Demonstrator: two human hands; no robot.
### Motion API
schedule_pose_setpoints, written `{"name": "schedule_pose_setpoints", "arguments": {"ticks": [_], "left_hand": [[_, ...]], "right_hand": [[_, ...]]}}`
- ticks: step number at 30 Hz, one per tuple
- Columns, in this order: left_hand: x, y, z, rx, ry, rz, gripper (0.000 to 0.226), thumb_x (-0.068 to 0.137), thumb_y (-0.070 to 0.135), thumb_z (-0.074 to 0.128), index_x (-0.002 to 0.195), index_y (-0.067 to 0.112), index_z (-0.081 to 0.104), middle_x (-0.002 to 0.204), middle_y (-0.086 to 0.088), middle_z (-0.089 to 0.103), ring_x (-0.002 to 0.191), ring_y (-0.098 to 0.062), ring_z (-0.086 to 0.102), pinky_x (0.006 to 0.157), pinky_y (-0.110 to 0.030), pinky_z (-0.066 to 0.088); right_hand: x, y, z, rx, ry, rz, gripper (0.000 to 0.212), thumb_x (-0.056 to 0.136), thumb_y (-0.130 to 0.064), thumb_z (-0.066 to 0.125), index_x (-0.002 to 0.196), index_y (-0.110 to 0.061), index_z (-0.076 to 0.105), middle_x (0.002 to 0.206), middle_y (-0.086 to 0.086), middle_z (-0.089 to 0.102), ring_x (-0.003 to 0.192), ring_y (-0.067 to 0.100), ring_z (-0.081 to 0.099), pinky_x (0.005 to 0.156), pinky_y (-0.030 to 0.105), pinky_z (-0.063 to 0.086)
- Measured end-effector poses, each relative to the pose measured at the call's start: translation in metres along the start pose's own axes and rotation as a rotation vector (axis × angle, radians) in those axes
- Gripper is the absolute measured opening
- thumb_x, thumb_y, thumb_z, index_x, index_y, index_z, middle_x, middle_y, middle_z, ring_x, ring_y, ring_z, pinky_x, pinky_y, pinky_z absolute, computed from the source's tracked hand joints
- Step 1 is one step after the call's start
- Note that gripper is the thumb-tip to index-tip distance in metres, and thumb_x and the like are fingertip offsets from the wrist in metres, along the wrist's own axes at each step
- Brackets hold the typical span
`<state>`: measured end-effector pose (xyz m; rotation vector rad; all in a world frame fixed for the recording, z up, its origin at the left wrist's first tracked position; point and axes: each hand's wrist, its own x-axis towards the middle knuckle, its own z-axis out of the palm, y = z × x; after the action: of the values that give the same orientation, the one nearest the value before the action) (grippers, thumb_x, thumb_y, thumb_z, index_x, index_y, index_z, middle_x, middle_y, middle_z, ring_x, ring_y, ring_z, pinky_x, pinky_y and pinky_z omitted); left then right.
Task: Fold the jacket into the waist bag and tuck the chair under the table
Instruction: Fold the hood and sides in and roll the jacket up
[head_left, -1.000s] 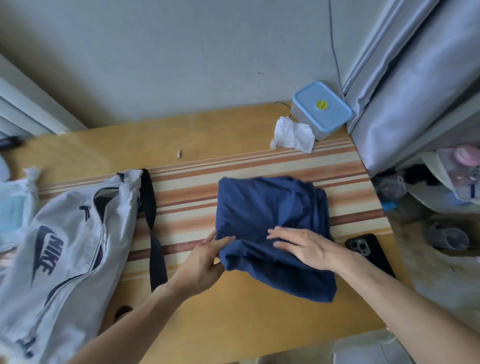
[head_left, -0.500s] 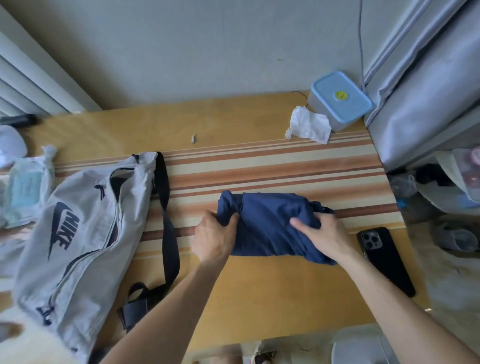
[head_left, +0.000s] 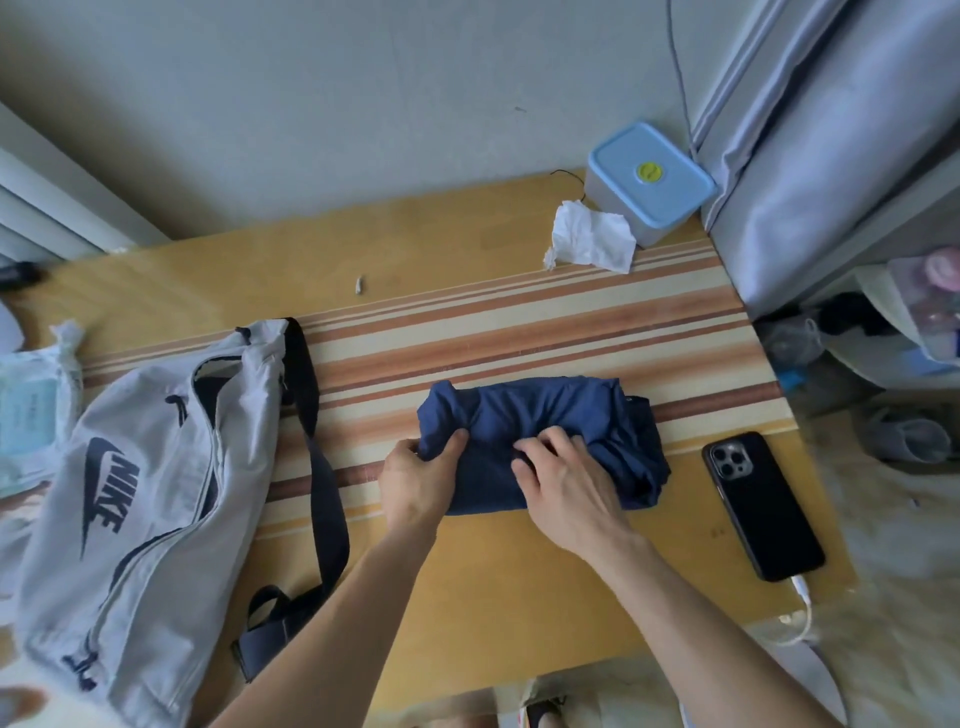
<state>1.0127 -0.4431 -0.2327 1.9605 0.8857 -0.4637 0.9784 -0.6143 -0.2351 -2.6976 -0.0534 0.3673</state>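
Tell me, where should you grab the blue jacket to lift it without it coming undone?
Probably by its two short ends, one hand from each side. The jacket is bunched into a long roll lying left to right on the table. The left hand already pinches the left end; the right hand presses the middle, so the loose right end could unroll.

The near edge of the jacket (head_left: 540, 415) disappears under both hands (head_left: 415, 483), and the fingertips are buried in the cloth. The waist bag (head_left: 150, 493) runs off the left and bottom edges, its strap (head_left: 322, 499) partly tucked beneath it. A packet (head_left: 31, 410) at far left is cut off, its print too small to read. Right of the counter (head_left: 493, 587), the clutter on the floor is blurred past telling.
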Motion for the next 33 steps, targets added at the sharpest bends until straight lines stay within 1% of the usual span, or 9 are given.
{"name": "schedule_pose_setpoints", "arguments": {"ticks": [5,9,12,14,16,20,24,28,33], "left_hand": [[-0.038,0.030,0.004,-0.205,-0.220,0.150,0.027,0.083,0.047,0.077,0.093,0.023,0.073,0.089,0.004,0.077,0.081,-0.011,0.072,0.066,-0.024,0.056],[-0.071,0.047,0.039,0.041,-0.404,0.444,0.044,0.103,0.049,0.045,0.079,0.017,0.064,0.084,0.001,0.064,0.079,-0.018,0.057,0.073,-0.031,0.045],[-0.068,0.031,0.072,0.648,-0.170,0.973,0.039,0.106,0.041,0.030,0.121,0.030,0.064,0.141,-0.008,0.051,0.121,-0.029,0.046,0.097,-0.045,0.043],[-0.062,0.021,0.092,0.829,-0.208,1.115,0.048,0.107,0.042,0.025,0.147,0.032,0.047,0.168,-0.011,0.023,0.153,-0.035,0.022,0.119,-0.050,0.030],[-0.056,0.011,0.109,0.908,-0.251,1.155,0.055,0.107,0.044,0.018,0.160,0.032,0.024,0.173,-0.009,0.003,0.159,-0.033,-0.002,0.126,-0.052,0.018],[-0.045,-0.009,0.124,1.011,-0.265,1.164,0.065,0.105,0.037,0.026,0.162,0.029,-0.005,0.170,-0.011,-0.018,0.156,-0.036,-0.018,0.125,-0.057,0.019],[-0.031,-0.014,0.133,0.953,-0.302,1.277,0.059,0.108,0.034,0.028,0.164,0.024,0.010,0.172,-0.014,-0.010,0.156,-0.038,-0.018,0.127,-0.057,0.011],[-0.048,-0.012,0.120,0.190,-0.220,0.896,0.049,0.102,0.029,0.058,0.149,0.028,0.045,0.166,-0.002,0.022,0.148,-0.010,0.031,0.111,-0.022,0.042],[-0.069,0.015,0.117,-0.197,-0.356,0.097,0.051,0.085,0.036,0.079,0.128,0.015,0.061,0.118,-0.003,0.072,0.101,-0.017,0.071,0.077,-0.026,0.060]], "right_hand": [[0.024,0.001,-0.040,0.759,-0.352,0.407,0.087,0.073,-0.096,0.029,0.108,-0.027,0.067,0.113,0.000,0.068,0.104,0.020,0.064,0.098,0.045,0.048],[0.017,0.030,-0.074,1.303,-0.297,0.645,0.054,0.077,-0.067,0.071,0.099,-0.017,0.074,0.099,0.008,0.079,0.094,0.018,0.075,0.091,0.035,0.055],[0.012,0.060,-0.059,0.720,0.069,0.702,0.055,0.079,-0.057,0.074,0.109,-0.013,0.062,0.099,0.005,0.071,0.095,0.030,0.069,0.078,0.040,0.057],[0.003,0.073,-0.048,0.240,0.312,0.610,0.061,0.083,-0.048,0.073,0.127,-0.012,0.051,0.109,0.010,0.065,0.100,0.034,0.065,0.071,0.040,0.054],[-0.005,0.082,-0.035,0.017,0.430,0.417,0.058,0.093,-0.037,0.065,0.143,-0.016,0.044,0.131,0.014,0.057,0.116,0.034,0.057,0.086,0.045,0.053],[-0.010,0.102,0.000,0.024,0.181,0.256,0.056,0.104,-0.052,0.021,0.157,-0.035,0.025,0.169,0.010,0.010,0.154,0.035,0.013,0.120,0.048,0.024],[-0.007,0.116,0.013,0.044,0.148,0.240,0.059,0.102,-0.058,0.009,0.159,-0.041,0.013,0.170,0.004,-0.003,0.156,0.029,0.000,0.124,0.047,0.016],[-0.007,0.117,0.013,0.112,0.161,0.235,0.059,0.102,-0.057,0.012,0.159,-0.042,0.012,0.170,0.001,-0.004,0.156,0.027,-0.003,0.124,0.046,0.015],[-0.009,0.118,0.006,0.163,0.106,0.223,0.062,0.099,-0.059,0.014,0.158,-0.041,0.014,0.170,0.004,0.000,0.156,0.030,0.001,0.122,0.053,0.022]]}}
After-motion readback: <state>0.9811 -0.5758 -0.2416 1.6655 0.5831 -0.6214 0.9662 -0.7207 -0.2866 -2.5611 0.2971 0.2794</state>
